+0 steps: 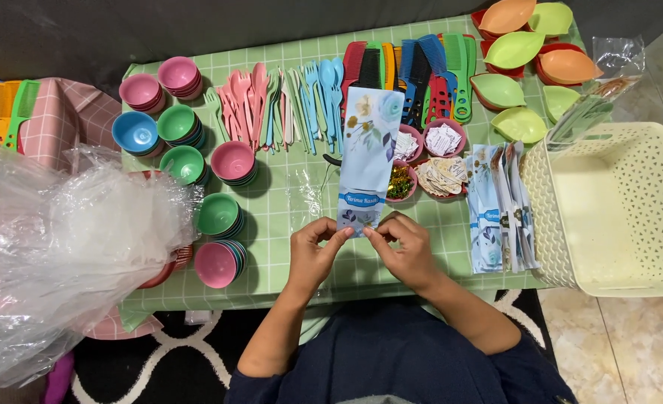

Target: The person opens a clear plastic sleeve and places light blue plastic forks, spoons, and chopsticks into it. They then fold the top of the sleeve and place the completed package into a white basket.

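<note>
i see my left hand (312, 251) and right hand (406, 251) both pinching the bottom edge of a long blue floral plastic pouch (369, 153) above the green checked tablecloth (294, 191). a stack of similar pouches (499, 206) lies finished beside the empty cream plastic basket (615, 209); many spoons and combs remain unpacked, i judge.

A home floor turned into a small packing station for party favours.

A low tabletop (294, 202) under a green checked cloth sits over a black-and-white patterned rug (182, 352) and beige floor tiles (615, 344) at the lower right. Sorted goods cover it: stacked small plastic bowls (185, 135) at the left, pastel plastic spoons and forks (279, 105), coloured combs (421, 67), leaf-shaped plastic dishes (522, 52) at the upper right, and a cream perforated plastic basket (623, 209).
</note>
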